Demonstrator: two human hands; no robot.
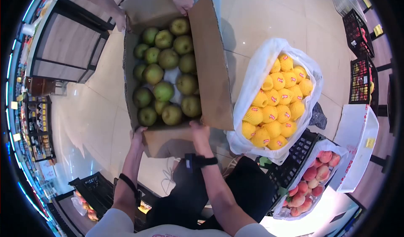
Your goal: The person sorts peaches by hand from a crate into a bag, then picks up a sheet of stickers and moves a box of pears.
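Observation:
An open cardboard box with its flaps raised holds many round brownish-green pears. At the near left corner of the box, my left hand grips the edge. My right hand holds the near right corner, its fingers partly hidden by the cardboard. At the far end, another person's hand holds the rim, and their other hand is at the far left corner. A pale patch of the box's bottom shows between the pears.
To the right stands a white-lined container of fruit in yellow foam nets. Peaches lie in a lined crate beside a black crate. A white carton and black baskets line the right; shelves stand left.

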